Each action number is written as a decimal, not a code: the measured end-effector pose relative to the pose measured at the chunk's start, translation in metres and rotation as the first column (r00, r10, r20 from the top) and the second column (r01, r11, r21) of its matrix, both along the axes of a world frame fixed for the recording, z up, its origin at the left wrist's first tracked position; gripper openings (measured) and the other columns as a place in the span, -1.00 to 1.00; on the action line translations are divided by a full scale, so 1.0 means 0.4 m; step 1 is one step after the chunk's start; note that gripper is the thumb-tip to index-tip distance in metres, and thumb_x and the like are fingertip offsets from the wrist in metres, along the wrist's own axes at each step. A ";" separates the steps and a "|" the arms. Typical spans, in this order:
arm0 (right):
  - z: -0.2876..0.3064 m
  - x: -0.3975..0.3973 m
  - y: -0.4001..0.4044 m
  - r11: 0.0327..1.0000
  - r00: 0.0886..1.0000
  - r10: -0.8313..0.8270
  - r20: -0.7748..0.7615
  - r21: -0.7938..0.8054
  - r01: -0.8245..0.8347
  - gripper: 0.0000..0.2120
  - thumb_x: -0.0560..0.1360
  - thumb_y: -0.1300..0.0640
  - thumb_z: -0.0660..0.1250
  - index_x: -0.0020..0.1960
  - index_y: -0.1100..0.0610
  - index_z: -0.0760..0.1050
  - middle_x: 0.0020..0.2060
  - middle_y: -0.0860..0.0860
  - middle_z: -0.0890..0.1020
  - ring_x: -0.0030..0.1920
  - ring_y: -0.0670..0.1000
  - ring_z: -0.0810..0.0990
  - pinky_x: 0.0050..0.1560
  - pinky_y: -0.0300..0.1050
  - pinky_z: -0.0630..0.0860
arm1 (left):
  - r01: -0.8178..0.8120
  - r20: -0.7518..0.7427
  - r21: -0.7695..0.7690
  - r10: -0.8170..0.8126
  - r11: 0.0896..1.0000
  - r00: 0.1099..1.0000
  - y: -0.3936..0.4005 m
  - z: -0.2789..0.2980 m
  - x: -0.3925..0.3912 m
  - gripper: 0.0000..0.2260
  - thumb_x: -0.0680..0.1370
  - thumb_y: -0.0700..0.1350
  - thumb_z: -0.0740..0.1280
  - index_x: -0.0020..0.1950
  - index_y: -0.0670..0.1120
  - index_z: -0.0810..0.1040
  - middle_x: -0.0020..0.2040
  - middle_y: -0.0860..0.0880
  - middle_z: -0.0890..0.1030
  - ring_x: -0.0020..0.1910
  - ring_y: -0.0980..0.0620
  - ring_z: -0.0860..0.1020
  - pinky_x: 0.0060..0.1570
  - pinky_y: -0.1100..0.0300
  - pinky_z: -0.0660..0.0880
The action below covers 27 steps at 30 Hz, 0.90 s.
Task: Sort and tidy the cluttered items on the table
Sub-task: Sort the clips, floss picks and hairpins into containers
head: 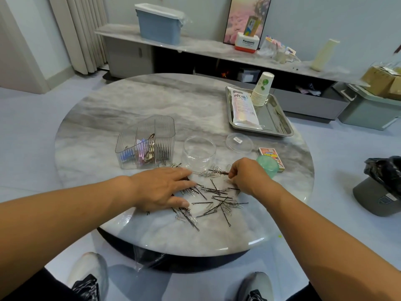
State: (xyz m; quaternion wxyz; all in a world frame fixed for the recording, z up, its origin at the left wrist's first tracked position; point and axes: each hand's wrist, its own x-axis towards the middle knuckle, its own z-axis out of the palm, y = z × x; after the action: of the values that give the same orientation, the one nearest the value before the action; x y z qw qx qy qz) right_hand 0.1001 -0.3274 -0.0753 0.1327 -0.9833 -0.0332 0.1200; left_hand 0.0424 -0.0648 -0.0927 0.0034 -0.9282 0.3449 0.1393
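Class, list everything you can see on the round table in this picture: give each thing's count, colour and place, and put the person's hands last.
Hairpins: many, dark, scattered at near edge.
Paper clips: many, silver, mixed among hairpins.
Organiser: one, clear, left of jar, clips inside.
Jar: one, clear, open, centre.
Lid: one, clear, right of jar.
Tray: one, steel, far right.
Paper cups: one stack, white-green, on tray.
Packet: one, white, on tray.
Card box: one, red, right.
Green container: one, behind right hand.
Left hand: flat on pins.
Right hand: pinching a pin.

"Panasonic" reads in dark letters on a white-and-red box (247, 43) on the shelf, far beyond the fingers. Print on the pouch (244, 107), the paper cups (263, 88) and the small card box (271, 158) is too blurred to read.
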 end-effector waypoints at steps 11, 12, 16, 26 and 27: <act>-0.005 -0.013 0.020 0.993 0.995 0.103 -0.007 -0.056 -0.103 -0.82 0.48 0.19 0.48 0.04 -0.01 0.69 -0.03 0.01 0.69 -0.02 0.07 0.65 -0.07 -0.10 0.58 | -0.102 0.007 0.083 0.102 0.991 0.995 -0.027 -0.019 0.000 -0.19 0.51 0.46 -0.21 0.66 0.05 -0.14 0.67 0.01 -0.12 0.63 0.03 -0.17 0.59 0.02 -0.19; -0.001 -0.013 0.021 0.996 0.995 0.087 -0.044 -0.009 -0.087 -0.85 0.45 0.19 0.53 -0.03 -0.01 0.69 -0.10 -0.02 0.70 -0.07 0.04 0.66 -0.07 -0.09 0.60 | -0.124 0.000 0.084 0.125 0.989 0.992 -0.024 -0.019 0.001 -0.17 0.49 0.46 -0.22 0.66 0.04 -0.14 0.67 -0.01 -0.12 0.63 0.02 -0.17 0.59 0.02 -0.17; -0.001 -0.021 0.034 0.989 0.991 0.079 -0.106 0.135 -0.064 -0.92 0.44 0.19 0.55 -0.14 0.04 0.69 -0.28 -0.09 0.67 -0.27 -0.09 0.61 -0.12 -0.14 0.62 | -0.183 -0.034 0.049 0.185 0.982 0.982 -0.035 -0.020 0.001 -0.13 0.47 0.48 -0.21 0.66 0.02 -0.10 0.67 -0.03 -0.13 0.63 -0.01 -0.16 0.60 -0.03 -0.12; 0.024 -0.024 0.046 0.984 0.985 0.166 -0.037 0.068 -0.163 -0.82 0.52 0.22 0.39 -0.18 -0.02 0.52 -0.13 -0.05 0.64 -0.04 0.04 0.60 0.04 0.00 0.58 | -0.072 0.006 -0.049 0.072 0.996 0.997 -0.026 -0.017 0.007 -0.31 0.53 0.45 -0.18 0.61 0.23 0.12 0.66 -0.01 0.02 0.63 -0.03 -0.01 0.58 0.00 -0.03; 0.032 -0.019 0.042 0.984 0.988 0.153 -0.025 0.099 -0.150 -0.84 0.51 0.23 0.43 -0.16 0.00 0.56 -0.14 -0.05 0.64 -0.06 0.02 0.59 0.01 -0.05 0.57 | -0.074 0.016 -0.088 0.075 0.993 0.997 -0.026 -0.013 0.009 -0.33 0.56 0.43 -0.16 0.59 0.21 0.20 0.65 -0.01 0.07 0.62 -0.02 0.04 0.57 0.00 0.04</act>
State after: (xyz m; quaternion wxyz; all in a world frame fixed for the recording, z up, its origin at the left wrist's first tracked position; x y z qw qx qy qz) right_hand 0.0924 -0.3105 -0.0624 0.1709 -0.9683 -0.1115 0.1438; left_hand 0.0460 -0.0752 -0.0981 -0.0393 -0.9410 0.3158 0.1152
